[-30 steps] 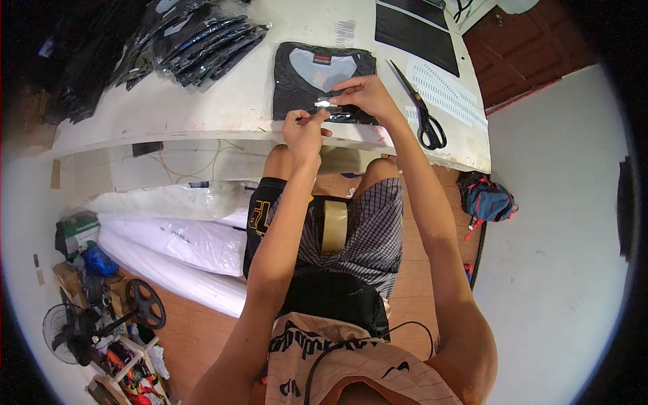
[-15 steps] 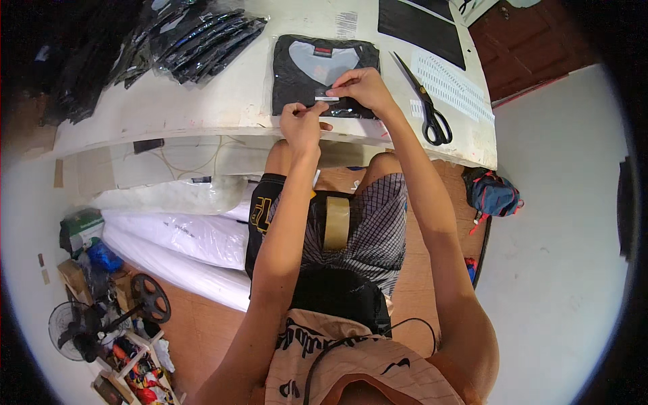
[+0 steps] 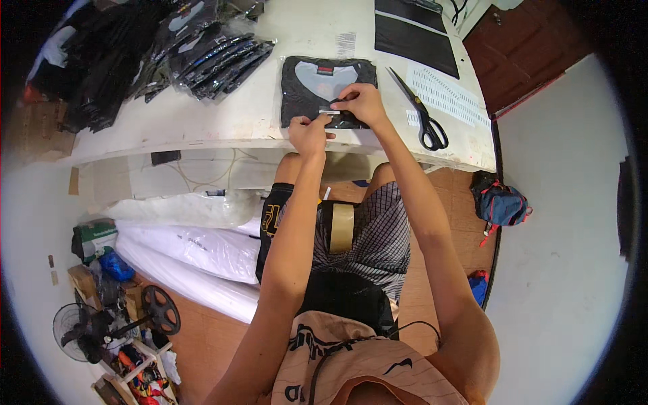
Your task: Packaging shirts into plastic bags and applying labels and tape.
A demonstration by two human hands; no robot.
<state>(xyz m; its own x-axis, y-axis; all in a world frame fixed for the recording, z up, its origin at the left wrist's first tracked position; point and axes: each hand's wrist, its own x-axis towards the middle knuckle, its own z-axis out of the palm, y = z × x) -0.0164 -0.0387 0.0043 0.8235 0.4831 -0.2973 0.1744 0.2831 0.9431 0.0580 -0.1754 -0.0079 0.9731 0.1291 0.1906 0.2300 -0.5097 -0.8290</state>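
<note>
A folded dark grey shirt (image 3: 297,101) with a light inner neck lies in a clear plastic bag near the table's front edge. Over its lower part is a small white label (image 3: 329,112). My left hand (image 3: 310,135) has its fingers curled, its thumb and fingertips closed at the label's lower edge. From the right, my right hand (image 3: 362,104) pinches at the label's upper edge, fingers bent together. Both wrists are over the table's front edge. Fingertips partly hide how the label meets the bag.
Black-handled scissors (image 3: 425,118) lie open-bladed right of the shirt, beside a printed label sheet (image 3: 449,94). Dark flat pieces (image 3: 415,40) are at the far right. Bagged dark garments (image 3: 216,64) pile up at left. A tape roll (image 3: 341,228) rests on my lap.
The whole view has shifted, so table and shirt appear slightly lower. Both hands stay at the label, with only slight finger movement.
</note>
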